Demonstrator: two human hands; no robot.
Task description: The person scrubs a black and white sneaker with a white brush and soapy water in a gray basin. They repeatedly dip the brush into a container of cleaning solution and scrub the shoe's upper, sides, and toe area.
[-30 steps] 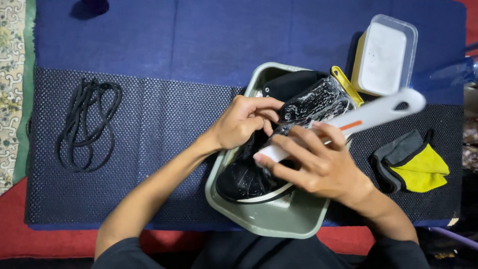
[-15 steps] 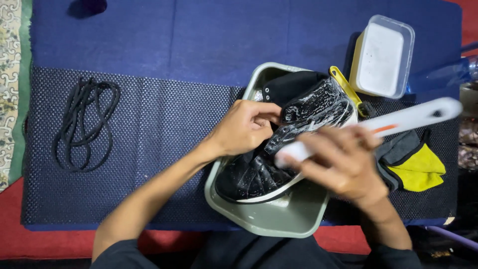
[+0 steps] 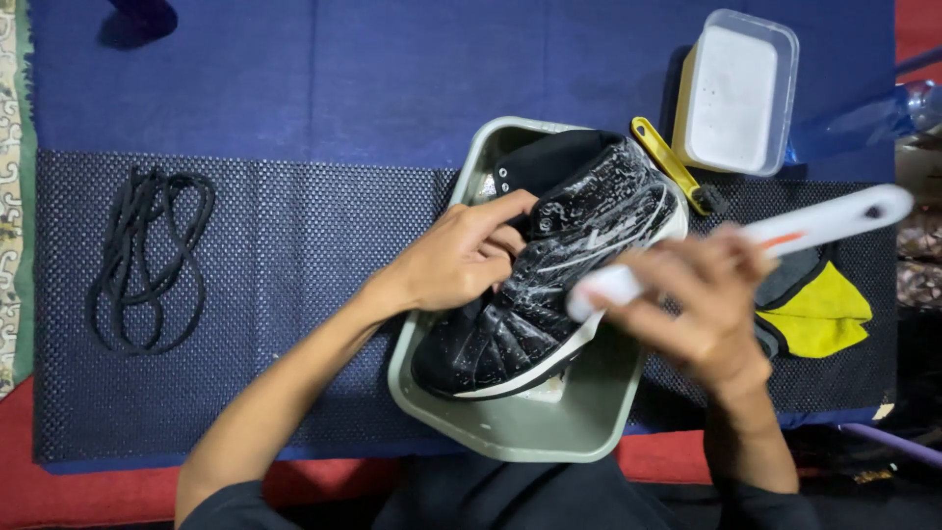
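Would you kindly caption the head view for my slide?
Left hand steadies a soapy black shoe in a grey tray; right hand holds a white brush.

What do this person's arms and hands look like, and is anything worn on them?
Both hands are bare: no gloves, rings, watch or bands show on the left hand or the right hand, which is blurred. The forearms are uncovered as well. Dark sleeves begin only near the elbows, at the bottom edge of the picture.

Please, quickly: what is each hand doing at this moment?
Left hand: closed on the wet black shoe in the grey tray.
Right hand: closed around the white brush.
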